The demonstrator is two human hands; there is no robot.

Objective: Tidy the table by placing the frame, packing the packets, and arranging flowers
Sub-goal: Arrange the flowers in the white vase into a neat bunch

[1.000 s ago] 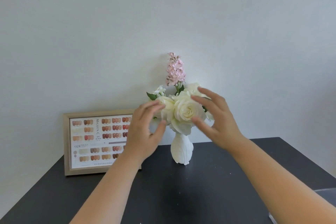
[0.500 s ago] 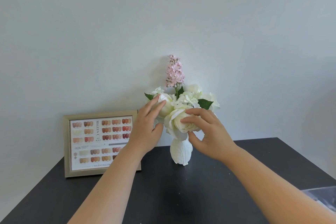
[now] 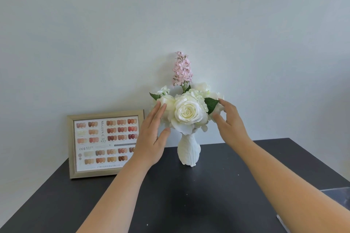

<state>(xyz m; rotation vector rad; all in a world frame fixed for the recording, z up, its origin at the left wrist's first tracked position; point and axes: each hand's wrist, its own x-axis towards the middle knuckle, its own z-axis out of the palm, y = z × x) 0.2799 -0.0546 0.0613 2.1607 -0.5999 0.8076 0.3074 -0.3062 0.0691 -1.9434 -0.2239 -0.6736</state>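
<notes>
A white ribbed vase [image 3: 188,150] stands upright at the back of the dark table [image 3: 189,204], against the wall. It holds a bunch of cream roses [image 3: 187,112] with green leaves and one tall pink flower spike [image 3: 182,70]. My left hand [image 3: 152,136] is at the bunch's left side, fingers spread and touching the outer bloom. My right hand [image 3: 230,124] cups the right side, fingertips on a white flower by a leaf. A gold picture frame [image 3: 105,143] with a colour-swatch chart leans against the wall to the left of the vase.
A clear plastic container edge [image 3: 339,196] shows at the right border, partly behind my right forearm. The table's right edge runs diagonally at the far right.
My right hand let go of the front rose and moved out to the bunch's right side. The big rose now faces forward, uncovered. My left hand has stayed at the left side, with its fingers spread wider.
</notes>
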